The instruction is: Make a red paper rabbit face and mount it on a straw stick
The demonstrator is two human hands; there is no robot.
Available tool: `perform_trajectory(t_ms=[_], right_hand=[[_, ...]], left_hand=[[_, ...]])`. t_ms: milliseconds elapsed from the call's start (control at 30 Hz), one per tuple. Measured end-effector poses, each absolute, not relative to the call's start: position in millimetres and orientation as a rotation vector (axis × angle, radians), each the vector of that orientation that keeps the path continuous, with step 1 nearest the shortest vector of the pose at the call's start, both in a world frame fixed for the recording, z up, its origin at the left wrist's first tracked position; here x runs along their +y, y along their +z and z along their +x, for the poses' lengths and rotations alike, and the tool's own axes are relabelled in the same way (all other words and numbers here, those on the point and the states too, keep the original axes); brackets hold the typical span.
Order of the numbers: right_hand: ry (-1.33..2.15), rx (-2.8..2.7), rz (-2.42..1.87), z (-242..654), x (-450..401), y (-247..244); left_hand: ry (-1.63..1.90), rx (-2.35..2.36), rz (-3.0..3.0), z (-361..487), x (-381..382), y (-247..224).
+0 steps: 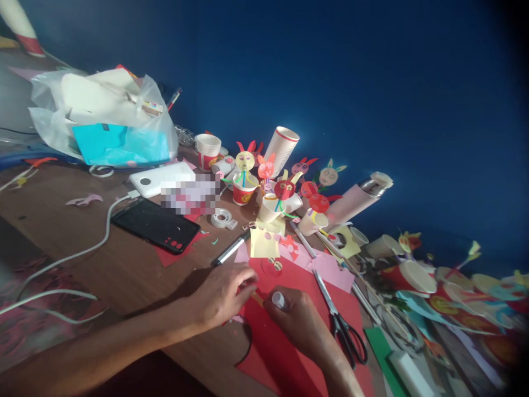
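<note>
Over a sheet of red paper [281,347], my left hand [225,292] has its fingers curled with the tips drawn together. What they hold, if anything, is too small to tell. My right hand [300,317] is closed around a small tube with a round white end [278,300]; the rest of it is hidden by the fingers. A narrow orange strip [257,299] shows between the two hands. Just beyond them lies a red paper circle [272,267] with pale round pieces on it. Black-handled scissors [336,317] rest on the red paper, right of my right hand.
Paper-cup figures [244,187] with eared paper heads stand along the blue wall. A stack of cups [282,150], a pink flask [355,201], a tape dispenser [223,219], a marker [231,248], a black phone [156,225] and a stuffed plastic bag [107,121] surround the work area.
</note>
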State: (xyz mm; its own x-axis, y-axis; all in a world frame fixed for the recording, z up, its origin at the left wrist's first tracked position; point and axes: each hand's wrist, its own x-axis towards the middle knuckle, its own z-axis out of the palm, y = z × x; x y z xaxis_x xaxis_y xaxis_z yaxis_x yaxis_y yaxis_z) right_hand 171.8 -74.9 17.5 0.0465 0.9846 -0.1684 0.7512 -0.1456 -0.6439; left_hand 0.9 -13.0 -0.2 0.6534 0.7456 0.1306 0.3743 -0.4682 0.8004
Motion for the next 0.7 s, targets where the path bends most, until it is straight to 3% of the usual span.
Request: perform_trajectory(t_ms=[133, 300, 533, 700], right_hand=[[0.643, -1.923, -2.101, 168.1, -71.9, 7.3], [0.676, -1.748, -2.114, 178.0, -72.4, 19.7], [0.690, -1.209, -1.810, 199.0, -85.2, 43.0], [0.648, -1.250, -1.771, 194.0, -89.0, 37.8]], left_hand=[[0.681, 0.699, 2.424, -5.6, -24.3, -0.1], [0.554, 0.597, 2.594, -7.5, -36.1, -11.7], [0.395, 0.613, 2.655, -10.9, -41.8, -15.3], [0.411, 0.618, 2.708, -14.3, -42.8, -15.4]])
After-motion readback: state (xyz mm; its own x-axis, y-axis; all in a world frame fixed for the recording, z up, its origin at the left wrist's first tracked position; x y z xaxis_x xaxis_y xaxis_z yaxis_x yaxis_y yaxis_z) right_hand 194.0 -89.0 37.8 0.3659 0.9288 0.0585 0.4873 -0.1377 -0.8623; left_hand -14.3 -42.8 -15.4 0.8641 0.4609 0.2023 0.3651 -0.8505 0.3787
